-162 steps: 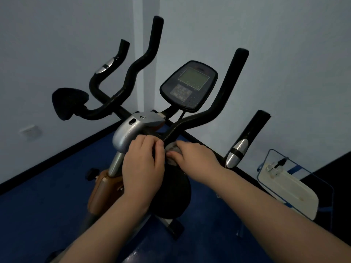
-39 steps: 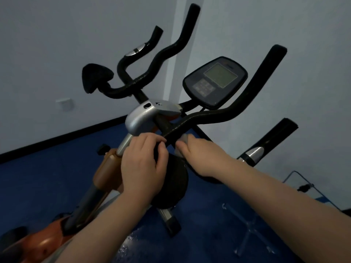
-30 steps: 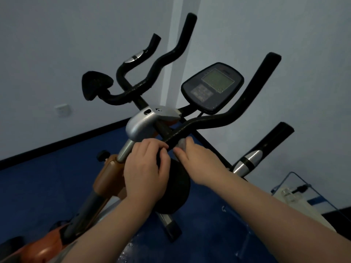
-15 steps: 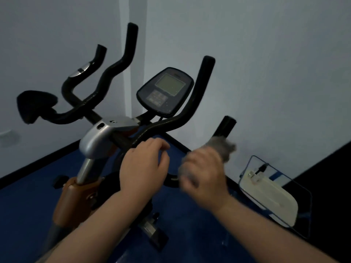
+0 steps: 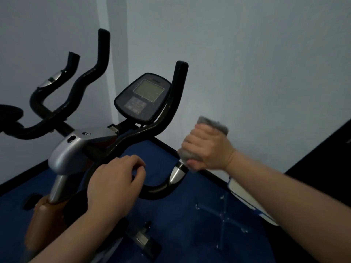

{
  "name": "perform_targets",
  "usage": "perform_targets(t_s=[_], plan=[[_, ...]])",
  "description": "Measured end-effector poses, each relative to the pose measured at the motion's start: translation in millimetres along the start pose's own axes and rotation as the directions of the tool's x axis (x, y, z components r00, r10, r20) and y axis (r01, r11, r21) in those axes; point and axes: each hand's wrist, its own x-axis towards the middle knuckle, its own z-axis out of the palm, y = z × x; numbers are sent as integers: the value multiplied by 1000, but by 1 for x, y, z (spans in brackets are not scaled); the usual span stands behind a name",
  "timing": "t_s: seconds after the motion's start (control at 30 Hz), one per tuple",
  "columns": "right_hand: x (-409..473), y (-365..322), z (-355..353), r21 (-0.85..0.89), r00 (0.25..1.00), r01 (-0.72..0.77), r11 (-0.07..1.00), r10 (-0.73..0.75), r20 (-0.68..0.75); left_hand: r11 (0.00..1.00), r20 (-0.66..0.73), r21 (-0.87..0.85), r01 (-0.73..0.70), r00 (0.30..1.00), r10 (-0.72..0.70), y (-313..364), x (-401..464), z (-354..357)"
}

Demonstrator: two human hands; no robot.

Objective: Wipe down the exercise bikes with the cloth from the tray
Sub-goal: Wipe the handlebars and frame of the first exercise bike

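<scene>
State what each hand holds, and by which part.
The right hand grips the grey cloth wrapped round the bike's right handlebar grip. The left hand rests on the handlebar, holding nothing.

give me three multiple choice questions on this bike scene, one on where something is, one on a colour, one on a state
1. Where is the cloth?
A. on the floor
B. wrapped round the handle in the right hand
C. over the console

2. What colour is the floor?
A. blue
B. red
C. green

3. What is the left hand doing?
A. holding the cloth
B. pressing the console keys
C. resting on the handlebar, holding nothing

Answers:
1 B, grey cloth sticks out above and below the fist on the handle.
2 A, the floor under the bike is dark blue.
3 C, its fingers curl loosely over the black bar with no cloth in them.
</scene>
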Motion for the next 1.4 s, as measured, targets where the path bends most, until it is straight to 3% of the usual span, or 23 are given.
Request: perform_targets(t_s=[0.07, 0.13, 0.2, 0.27, 0.33, 0.4, 0.43, 0.47, 0.53, 0.6, 0.63, 0.73, 0.77, 0.8, 0.9, 0.97, 1.07, 1.13, 1.2, 1.3, 1.4], plan=[[7, 24, -4, -112, 999, 36, 993, -36, 1, 1000, -9, -11, 12, 1000, -12, 0, -1, 0], [13, 21, 0, -56, 974, -201, 978, 193, -119, 999, -9, -24, 26, 1000, -26, 0, -1, 1], [19, 12, 4, 116, 834, -496, 860, 509, -210, 999, -28, -37, 31, 999, -32, -1, 1, 2], [24, 2, 7, 254, 648, -695, 673, 739, -186, 998, -37, -47, 49, 998, -51, -2, 1, 3], [32, -11, 10, 378, 341, -845, 378, 926, -163, 997, -48, -56, 62, 997, -64, -3, 1, 5], [42, -32, 14, 537, 1, -839, 87, 987, -160, 993, -67, -77, 86, 994, -91, -3, 0, 6], [47, -46, 15, 625, -93, -780, 21, 984, -149, 992, -76, -85, 98, 992, -104, -3, 0, 6], [51, -59, 18, 695, -127, -719, 5, 982, -138, 990, -86, -88, 107, 990, -115, -2, 0, 6], [50, -80, 21, 733, -77, -678, 54, 986, -145, 990, -101, -84, 113, 988, -121, -2, 1, 6], [38, -93, 21, 694, 49, -707, 138, 988, -146, 990, -117, -91, 111, 986, -121, -2, 0, 7], [29, -101, 19, 651, 162, -729, 211, 977, -135, 988, -134, -107, 110, 983, -124, -3, 0, 7], [8, -138, 10, 446, 653, -662, 602, 756, -51, 971, -229, -226, 71, 965, -124, -4, -5, 8], [5, -147, 4, 432, 753, -600, 673, 658, 22, 958, -271, -285, 35, 956, -115, -5, -7, 7], [6, -150, -3, 440, 808, -561, 702, 580, 105, 944, -316, -330, -6, 943, -105, -6, -9, 6], [8, -129, -17, 429, 877, -480, 765, 405, 258, 979, -411, -200, -38, 910, -49, -19, -23, 4], [9, -116, -18, 347, 898, -419, 839, 328, 293, 995, -428, -78, 58, 899, -86, -33, -35, 6], [44, -126, -8, 142, 822, -425, 894, 315, 475, 955, -432, -156, 253, 852, -296, -44, -45, 6], [79, -127, 6, 176, 721, -533, 828, 335, 606, 923, -420, -240, 302, 824, -379, -46, -45, 8], [92, -119, 18, 270, 673, -607, 747, 302, 676, 910, -420, -282, 304, 814, -402, -46, -45, 9], [63, -119, 13, 306, 761, -512, 803, 259, 595, 895, -405, -338, 292, 813, -418, -49, -49, 10], [57, -135, 6, 268, 783, -543, 796, 363, 506, 881, -361, -382, 279, 833, -420, -55, -49, 11]])
